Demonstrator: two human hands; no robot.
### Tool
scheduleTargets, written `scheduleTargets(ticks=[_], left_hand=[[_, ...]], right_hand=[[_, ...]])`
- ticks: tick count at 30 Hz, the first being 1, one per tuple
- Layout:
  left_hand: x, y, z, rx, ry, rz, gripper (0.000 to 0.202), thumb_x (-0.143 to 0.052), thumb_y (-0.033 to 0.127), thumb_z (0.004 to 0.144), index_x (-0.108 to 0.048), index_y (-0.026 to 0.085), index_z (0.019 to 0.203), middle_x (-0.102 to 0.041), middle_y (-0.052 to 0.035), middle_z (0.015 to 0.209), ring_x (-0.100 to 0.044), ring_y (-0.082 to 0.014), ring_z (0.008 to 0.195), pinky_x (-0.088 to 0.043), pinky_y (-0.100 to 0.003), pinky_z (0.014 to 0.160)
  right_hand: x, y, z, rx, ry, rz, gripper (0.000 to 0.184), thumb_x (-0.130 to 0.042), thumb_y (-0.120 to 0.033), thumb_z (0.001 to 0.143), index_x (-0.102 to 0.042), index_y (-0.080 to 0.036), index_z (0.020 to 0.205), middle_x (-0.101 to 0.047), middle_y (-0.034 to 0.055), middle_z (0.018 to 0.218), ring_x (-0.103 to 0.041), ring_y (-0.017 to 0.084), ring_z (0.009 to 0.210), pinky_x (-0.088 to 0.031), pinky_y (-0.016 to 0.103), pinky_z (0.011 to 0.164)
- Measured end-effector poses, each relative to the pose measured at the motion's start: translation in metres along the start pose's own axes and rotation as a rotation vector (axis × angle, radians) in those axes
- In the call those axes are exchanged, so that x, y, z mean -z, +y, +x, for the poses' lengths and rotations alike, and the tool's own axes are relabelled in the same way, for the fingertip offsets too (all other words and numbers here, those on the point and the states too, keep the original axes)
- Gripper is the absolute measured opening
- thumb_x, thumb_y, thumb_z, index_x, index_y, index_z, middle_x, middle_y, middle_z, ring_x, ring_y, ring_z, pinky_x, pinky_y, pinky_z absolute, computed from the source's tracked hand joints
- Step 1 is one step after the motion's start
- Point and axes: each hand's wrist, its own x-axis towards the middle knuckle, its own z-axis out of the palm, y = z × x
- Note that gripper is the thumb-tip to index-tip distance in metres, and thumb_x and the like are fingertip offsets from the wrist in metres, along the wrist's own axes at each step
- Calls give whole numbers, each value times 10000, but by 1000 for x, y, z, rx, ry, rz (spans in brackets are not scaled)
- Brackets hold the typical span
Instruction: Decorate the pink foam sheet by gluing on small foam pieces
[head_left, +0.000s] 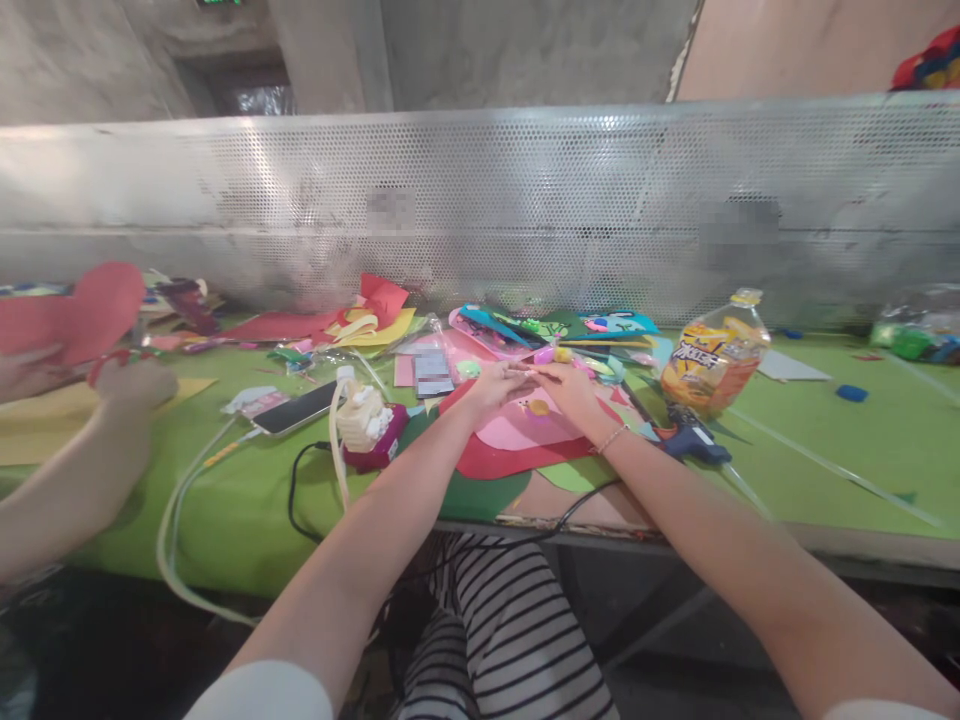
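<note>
My left hand point(498, 388) and my right hand point(568, 392) meet above a pink paper shape point(499, 432) that lies on red paper point(484, 458). The fingers of both are pinched together, and whatever is between them is too small to make out. A small yellow-brown round piece point(538, 408) sits on the pink paper just below my fingers. Beyond my hands lie blue decorated paper pieces point(634, 323). A blue glue gun point(694, 442) rests to the right of my right wrist.
At right stands a plastic bottle of orange snacks point(716, 355). Left of my left arm are a power adapter point(367, 425), a phone point(296, 408) and loose cables point(172, 520). Farther left, another person's hands hold scissors point(97, 368) and a red paper heart point(109, 305). A perforated metal panel point(487, 210) closes off the back.
</note>
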Motion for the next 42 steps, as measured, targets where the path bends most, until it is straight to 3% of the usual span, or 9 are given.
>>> scheduleTargets(ticks=[5, 8, 15, 21, 30, 36, 42], left_hand=[[6, 1, 6, -57, 90, -12, 256, -769, 130, 629, -575, 104, 794, -680, -12, 686, -657, -99, 677, -482, -357, 921], [7, 2, 7, -62, 107, -1, 297, -802, 167, 582, -576, 106, 766, -664, -2, 665, -643, -94, 643, -493, -343, 878], [0, 3, 3, -47, 83, -18, 358, -828, 181, 524, -528, 126, 710, -637, 29, 640, -628, -79, 649, -477, -309, 873], [4, 7, -1, 51, 42, 20, 367, -811, 168, 554, -487, 147, 725, -625, 43, 638, -635, -82, 648, -468, -298, 852], [5, 11, -4, 73, -14, 23, 338, -802, 171, 575, -515, 136, 750, -644, 26, 679, -650, -90, 691, -453, -311, 906], [6, 12, -4, 59, 11, 18, 380, -808, 151, 557, -514, 147, 799, -645, 41, 671, -652, -83, 688, -460, -297, 887], [9, 13, -2, 35, 58, -12, 345, -810, 168, 563, -527, 138, 757, -691, -9, 730, -677, -117, 743, -477, -271, 839]], right_hand=[[-4, -7, -4, 108, -28, 24, 327, -500, -208, 850, -668, -174, 1129, -672, 95, 1133, -639, 229, 1023, -523, 358, 866], [-5, -7, -5, 117, -45, 69, 349, -481, -208, 852, -653, -187, 1156, -666, 90, 1147, -642, 226, 1015, -532, 356, 845], [-3, -3, -1, 138, -43, 128, 262, -555, -248, 830, -685, -179, 1046, -699, 90, 1041, -647, 211, 935, -524, 343, 823], [0, -3, -2, 160, -51, 164, 215, -580, -354, 832, -680, -195, 938, -678, 78, 992, -619, 195, 917, -506, 330, 814], [5, -10, -2, 170, -44, 120, 170, -597, -307, 827, -708, -192, 885, -697, 74, 921, -620, 198, 872, -487, 324, 782], [2, -8, -2, 101, 11, 86, 162, -597, -280, 822, -737, -201, 846, -718, 61, 862, -636, 191, 812, -490, 320, 761], [6, -9, 0, -7, 129, 129, 195, -587, -310, 820, -735, -188, 784, -720, 68, 846, -640, 196, 822, -492, 332, 795]])
